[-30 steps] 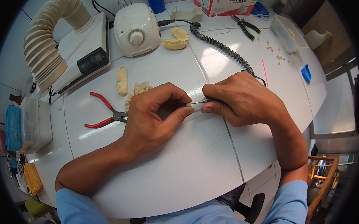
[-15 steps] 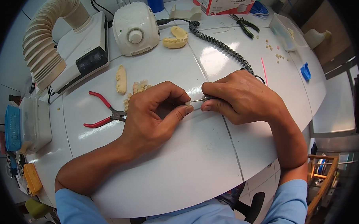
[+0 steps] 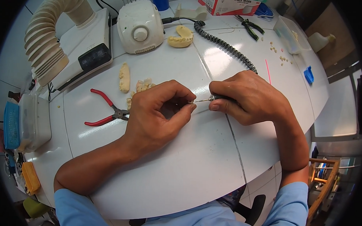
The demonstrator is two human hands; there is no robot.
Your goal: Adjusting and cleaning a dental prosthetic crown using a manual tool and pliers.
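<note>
Over the middle of the table, my left hand (image 3: pixel 157 110) is closed, thumb and fingertips pinching a small cream-coloured tooth (image 3: pixel 191 102) that the fingers mostly cover. My right hand (image 3: pixel 250 98) is wrapped round a dark rotary handpiece (image 3: pixel 214 98). Its thin metal bur (image 3: pixel 202 100) points left at the tooth; whether the tip touches it is too small to tell. Beyond my left hand are a pile of loose cream teeth (image 3: pixel 144 84), partly hidden, and a narrow cream dental model piece (image 3: pixel 124 78). Red-handled pliers (image 3: pixel 118 114) lie left of that hand.
A white control unit (image 3: pixel 140 28) with a dial feeds a coiled black cord (image 3: pixel 228 46). A ribbed suction hose (image 3: pixel 45 42) stands at far left. A yellow dental model (image 3: pixel 181 38), black pliers (image 3: pixel 249 27), clear tub (image 3: pixel 292 35), pink stick (image 3: pixel 268 71) and blue piece (image 3: pixel 308 74) lie beyond.
The right hand and handpiece have shifted slightly right, and the bur tip sits a little farther from the left fingertips. Less of the tooth shows. The whole view has shifted slightly.
</note>
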